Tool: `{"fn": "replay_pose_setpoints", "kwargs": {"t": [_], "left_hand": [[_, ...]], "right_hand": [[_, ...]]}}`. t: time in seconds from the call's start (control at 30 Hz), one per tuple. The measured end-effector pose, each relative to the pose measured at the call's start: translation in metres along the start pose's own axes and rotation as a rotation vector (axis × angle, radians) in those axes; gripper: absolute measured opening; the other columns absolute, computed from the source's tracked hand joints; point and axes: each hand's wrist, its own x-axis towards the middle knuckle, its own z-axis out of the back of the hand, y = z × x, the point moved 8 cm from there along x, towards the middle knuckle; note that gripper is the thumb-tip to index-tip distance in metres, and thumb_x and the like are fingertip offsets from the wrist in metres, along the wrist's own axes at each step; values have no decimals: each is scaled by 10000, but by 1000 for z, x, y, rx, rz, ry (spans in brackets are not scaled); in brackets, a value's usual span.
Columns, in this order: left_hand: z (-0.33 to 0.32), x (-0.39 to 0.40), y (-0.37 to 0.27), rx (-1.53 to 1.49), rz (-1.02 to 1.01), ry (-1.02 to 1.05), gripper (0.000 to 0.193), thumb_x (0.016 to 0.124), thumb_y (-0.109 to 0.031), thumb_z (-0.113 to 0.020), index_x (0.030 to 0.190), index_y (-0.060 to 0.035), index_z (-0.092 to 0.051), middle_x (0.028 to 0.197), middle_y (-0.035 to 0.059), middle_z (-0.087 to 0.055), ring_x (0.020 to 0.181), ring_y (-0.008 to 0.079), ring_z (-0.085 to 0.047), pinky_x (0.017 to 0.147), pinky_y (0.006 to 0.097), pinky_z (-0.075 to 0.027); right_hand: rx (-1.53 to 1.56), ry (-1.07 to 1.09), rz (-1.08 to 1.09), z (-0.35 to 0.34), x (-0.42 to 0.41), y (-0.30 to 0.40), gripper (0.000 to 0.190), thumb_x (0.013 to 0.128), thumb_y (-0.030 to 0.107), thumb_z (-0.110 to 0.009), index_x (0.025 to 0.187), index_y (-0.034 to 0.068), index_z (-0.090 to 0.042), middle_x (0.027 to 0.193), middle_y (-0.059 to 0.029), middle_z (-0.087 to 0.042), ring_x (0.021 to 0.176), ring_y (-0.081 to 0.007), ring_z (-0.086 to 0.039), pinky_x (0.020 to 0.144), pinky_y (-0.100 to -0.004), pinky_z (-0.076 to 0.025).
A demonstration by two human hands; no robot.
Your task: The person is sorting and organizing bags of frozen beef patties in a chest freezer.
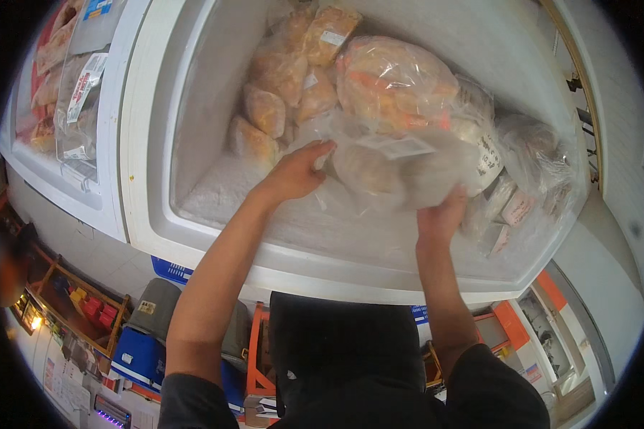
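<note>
Inside an open white chest freezer (322,268), both of my hands hold a clear plastic bag of frozen food (386,166), blurred by motion. My left hand (300,169) pinches the bag's left end between thumb and fingers. At its lower right edge, my right hand (444,206) grips the plastic, its fingertips partly hidden. Behind the bag lies a large plastic-wrapped frozen bundle (392,80). Frosted packs of orange-yellow food (276,75) are heaped at the back left. To the right are a white bag with handwriting (487,161) and a crumpled clear bag (531,139).
Small labelled packs (517,206) lie at the freezer's right end. Another freezer with packaged meat (80,102) adjoins on the left. Below, near the floor, stand a blue cooler box (139,356), a grey bin (153,305) and an orange frame (255,354).
</note>
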Motion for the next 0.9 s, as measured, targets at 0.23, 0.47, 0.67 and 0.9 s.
{"fn": "replay_pose_setpoints", "kwargs": {"t": [0.23,0.47,0.67,0.9], "left_hand": [[-9,-3,-9,-91,-99,164,741,785,134,-479,1483,-116,-487,1384,109,-589,1012,160,-595,837,278,-480],[-14,-3,-5,-110,32,56,723,824,118,-522,1498,-138,-469,1282,91,-624,895,139,-567,839,287,-481],[2,-1,-20,76,173,-230,558,870,67,-604,1391,-123,-543,922,107,-657,728,184,-603,719,305,-510],[11,-3,-25,90,117,-316,373,879,49,-653,1207,-101,-555,807,67,-562,695,152,-573,625,290,-476]], "right_hand": [[-910,144,358,-14,-16,-7,377,808,-107,-562,1155,-6,-672,1353,-88,-582,1224,-253,-568,1021,-351,-452],[-1256,326,740,-51,-24,11,434,649,-136,-596,999,66,-753,1313,-114,-577,1242,-312,-529,1028,-394,-427],[-1242,373,672,-52,-13,2,383,630,-131,-613,905,82,-774,1288,-116,-569,1218,-339,-514,1029,-406,-415],[-1285,419,756,-52,-24,-9,368,643,-128,-613,903,76,-774,1261,-125,-561,1205,-335,-509,1018,-416,-420]]}}
